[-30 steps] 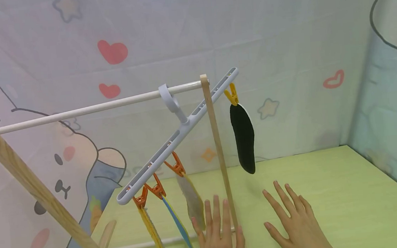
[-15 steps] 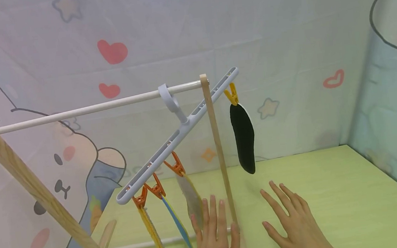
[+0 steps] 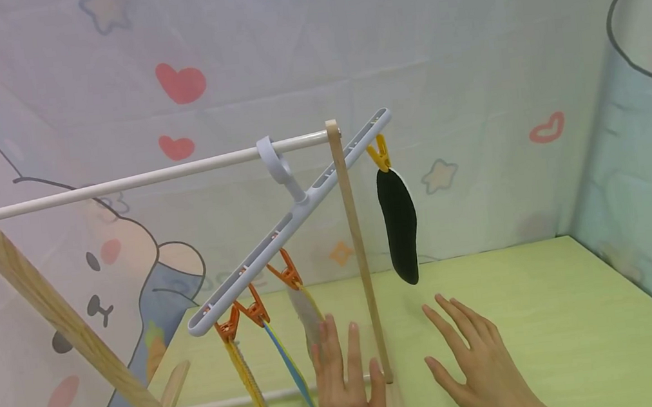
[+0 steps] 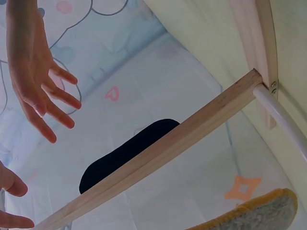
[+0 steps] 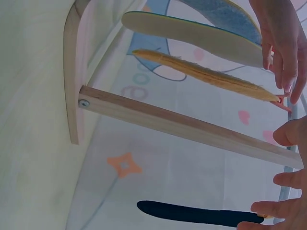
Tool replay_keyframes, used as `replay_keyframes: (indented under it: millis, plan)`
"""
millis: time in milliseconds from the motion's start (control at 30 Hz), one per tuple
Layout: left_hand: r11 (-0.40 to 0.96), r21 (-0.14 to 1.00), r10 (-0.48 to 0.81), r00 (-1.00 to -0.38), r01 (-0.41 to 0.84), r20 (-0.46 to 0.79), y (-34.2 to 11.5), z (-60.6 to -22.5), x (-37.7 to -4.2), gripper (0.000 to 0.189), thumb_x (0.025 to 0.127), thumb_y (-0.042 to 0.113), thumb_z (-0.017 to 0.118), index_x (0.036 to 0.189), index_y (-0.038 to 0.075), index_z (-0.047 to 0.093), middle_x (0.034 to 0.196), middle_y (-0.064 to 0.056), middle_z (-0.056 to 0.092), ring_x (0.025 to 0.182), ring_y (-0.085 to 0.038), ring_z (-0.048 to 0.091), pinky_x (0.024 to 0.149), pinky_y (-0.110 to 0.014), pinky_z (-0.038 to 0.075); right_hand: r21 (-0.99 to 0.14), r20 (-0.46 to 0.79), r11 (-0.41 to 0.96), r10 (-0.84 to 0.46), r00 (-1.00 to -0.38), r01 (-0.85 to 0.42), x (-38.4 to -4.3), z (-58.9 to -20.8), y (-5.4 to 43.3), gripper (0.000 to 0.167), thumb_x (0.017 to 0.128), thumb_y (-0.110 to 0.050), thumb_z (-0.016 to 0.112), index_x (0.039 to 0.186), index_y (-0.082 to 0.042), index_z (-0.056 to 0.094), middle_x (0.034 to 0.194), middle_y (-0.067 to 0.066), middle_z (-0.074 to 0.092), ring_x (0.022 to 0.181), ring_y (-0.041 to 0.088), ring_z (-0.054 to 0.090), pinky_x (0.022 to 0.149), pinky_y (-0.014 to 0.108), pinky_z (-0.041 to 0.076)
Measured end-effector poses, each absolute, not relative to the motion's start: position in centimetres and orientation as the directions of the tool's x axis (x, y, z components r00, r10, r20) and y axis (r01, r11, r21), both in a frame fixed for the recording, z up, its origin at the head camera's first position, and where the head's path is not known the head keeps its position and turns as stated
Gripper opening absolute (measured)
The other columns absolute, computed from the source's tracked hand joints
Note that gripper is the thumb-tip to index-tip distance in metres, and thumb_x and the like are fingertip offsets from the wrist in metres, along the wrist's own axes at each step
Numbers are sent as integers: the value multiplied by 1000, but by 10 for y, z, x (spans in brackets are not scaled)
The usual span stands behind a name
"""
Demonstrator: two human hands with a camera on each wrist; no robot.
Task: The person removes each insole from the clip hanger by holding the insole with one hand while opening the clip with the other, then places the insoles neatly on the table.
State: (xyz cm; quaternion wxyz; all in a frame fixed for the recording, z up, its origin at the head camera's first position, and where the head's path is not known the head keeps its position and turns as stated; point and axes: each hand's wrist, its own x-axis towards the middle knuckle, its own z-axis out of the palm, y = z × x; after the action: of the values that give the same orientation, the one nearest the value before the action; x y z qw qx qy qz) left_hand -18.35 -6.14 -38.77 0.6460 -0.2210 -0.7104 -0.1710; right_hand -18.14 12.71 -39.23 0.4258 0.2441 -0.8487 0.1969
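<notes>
Hanging by its hook (image 3: 281,172) from the white top rail (image 3: 126,184), the pale hanger (image 3: 307,206) tips down at the left, probably because three insoles outweigh the lone black insole (image 3: 399,226) at the high end. Orange clips (image 3: 287,277) pinch the yellow insole (image 3: 253,391), blue insole (image 3: 290,367) and grey insole (image 3: 308,312); a yellow clip (image 3: 381,158) lets the black one dangle beyond the wooden post (image 3: 359,246). Your left hand (image 3: 346,383) covers part of the grey insole, fingers straight, gripping nothing; touching or not, can't tell. Your right hand (image 3: 482,367) fans its fingers over the table (image 3: 551,319), holding nothing.

Over to the left wrist: post across the black insole, your right fingers spread apart from it. The lower rod (image 4: 280,115) meets the post, presumably bracing it.

Right wrist: a screw (image 5: 84,103) fixes the post. Your right fingers overlap the black insole's clipped end, likely just the angle; the head view shows them apart.
</notes>
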Motion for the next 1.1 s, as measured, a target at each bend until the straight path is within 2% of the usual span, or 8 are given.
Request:
replay_keyframes:
  millis: [233, 400, 700, 967, 1100]
  plan:
    - [842, -34, 82, -65, 539, 995, -63, -383, -183, 39, 91, 23, 43, 111, -8, 55, 128, -32, 43, 130, -34, 33, 112, -36, 19, -159, 808, 796, -236, -540, -585, -181, -389, 124, 58, 91, -49, 29, 132, -11, 42, 133, 10, 43, 117, 30, 41, 89, 46, 32]
    - [856, -44, 86, -57, 514, 995, -63, -380, -182, 39, 92, 24, 42, 110, -8, 56, 128, -30, 44, 130, -33, 32, 112, -35, 19, -143, 835, 782, -235, -498, -607, -182, -386, 122, 56, 90, -46, 35, 132, -10, 43, 131, 10, 46, 115, 27, 43, 85, 40, 35]
    - [868, -53, 62, -3, 493, 998, -66, -370, -181, 37, 91, 22, 42, 108, -8, 57, 128, -26, 48, 128, -32, 37, 111, -36, 21, -118, 895, 744, -207, -395, -657, -183, -379, 117, 54, 91, -43, 36, 129, -6, 46, 129, 9, 49, 110, 24, 47, 87, 31, 34]
    - [867, -23, 42, -26, 497, 999, -70, -365, -181, 37, 91, 21, 43, 110, -8, 56, 130, -23, 46, 129, -31, 35, 112, -38, 18, -140, 901, 720, -191, -389, -679, -184, -377, 115, 53, 91, -42, 37, 129, -7, 46, 127, 8, 50, 108, 21, 48, 89, 24, 33]
    - [860, -16, 29, -17, 511, 999, -70, -363, -181, 35, 91, 20, 44, 110, -8, 55, 131, -23, 45, 130, -32, 34, 112, -38, 18, -150, 900, 711, -189, -392, -687, -184, -376, 113, 52, 91, -40, 37, 129, -6, 46, 127, 8, 50, 106, 20, 49, 88, 22, 34]
